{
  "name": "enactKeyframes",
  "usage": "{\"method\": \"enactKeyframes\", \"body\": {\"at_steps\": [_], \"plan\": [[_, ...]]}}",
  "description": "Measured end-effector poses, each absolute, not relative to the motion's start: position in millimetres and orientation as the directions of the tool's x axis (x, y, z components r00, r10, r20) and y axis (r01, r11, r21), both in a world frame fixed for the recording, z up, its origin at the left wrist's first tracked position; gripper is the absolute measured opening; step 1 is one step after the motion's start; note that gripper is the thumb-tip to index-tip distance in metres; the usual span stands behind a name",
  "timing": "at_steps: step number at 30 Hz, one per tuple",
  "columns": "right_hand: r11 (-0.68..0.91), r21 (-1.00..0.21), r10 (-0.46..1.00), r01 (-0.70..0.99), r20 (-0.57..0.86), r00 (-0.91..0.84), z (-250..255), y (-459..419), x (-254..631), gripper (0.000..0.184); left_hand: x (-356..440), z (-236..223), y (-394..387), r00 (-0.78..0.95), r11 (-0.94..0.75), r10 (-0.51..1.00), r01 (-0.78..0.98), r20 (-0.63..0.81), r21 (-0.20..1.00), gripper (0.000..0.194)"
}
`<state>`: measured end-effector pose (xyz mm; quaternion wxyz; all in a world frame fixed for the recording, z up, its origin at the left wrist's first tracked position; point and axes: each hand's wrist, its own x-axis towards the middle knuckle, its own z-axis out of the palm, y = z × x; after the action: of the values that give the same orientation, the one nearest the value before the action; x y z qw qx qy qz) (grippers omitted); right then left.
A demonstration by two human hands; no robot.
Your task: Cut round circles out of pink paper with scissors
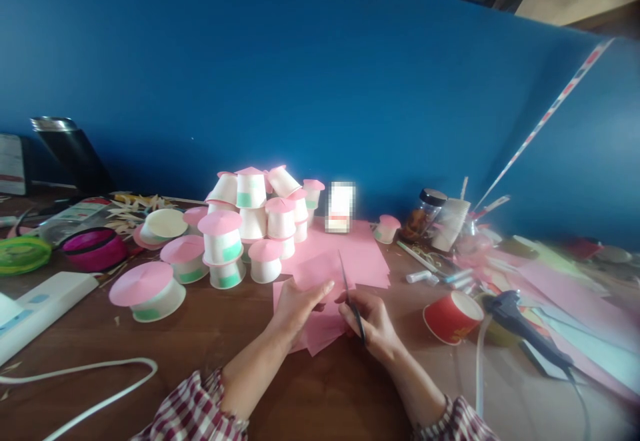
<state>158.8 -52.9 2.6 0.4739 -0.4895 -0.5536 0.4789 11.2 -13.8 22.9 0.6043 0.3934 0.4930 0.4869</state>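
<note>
Holding a pink sheet [317, 273] is my left hand [295, 308], partly closed at its near edge, with the thumb stretched out on top and the other fingers largely hidden. My right hand [373, 324] is curled around the dark handles of the scissors [351, 302], whose blades point away from me at the sheet's right side; I cannot tell how far apart they stand. Both hands are near each other at the near edge of the pink paper stack [363, 248], which lies spread on the brown table [200, 368].

Left of the stack I see a cluster of white cups [225, 248] with pink cone tops, some piled on others. Further left are a magenta case [95, 249] and, nearer me, a white power strip [45, 314]. To the right lies a red cup [453, 318], tipped over, just beside a glue gun [525, 328]. A lidded jar [425, 214] stands farther back, near the blue wall [300, 81].
</note>
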Motion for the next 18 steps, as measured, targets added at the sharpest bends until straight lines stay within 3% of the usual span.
{"method": "enactKeyframes", "body": {"at_steps": [18], "plan": [[0.067,-0.992,0.996,0.105,0.059,-0.073,-0.5,-53.3,160.7,0.029,12.5,21.5,-14.4,0.032,0.202,0.979,-0.185,-0.199,0.962,0.029]]}}
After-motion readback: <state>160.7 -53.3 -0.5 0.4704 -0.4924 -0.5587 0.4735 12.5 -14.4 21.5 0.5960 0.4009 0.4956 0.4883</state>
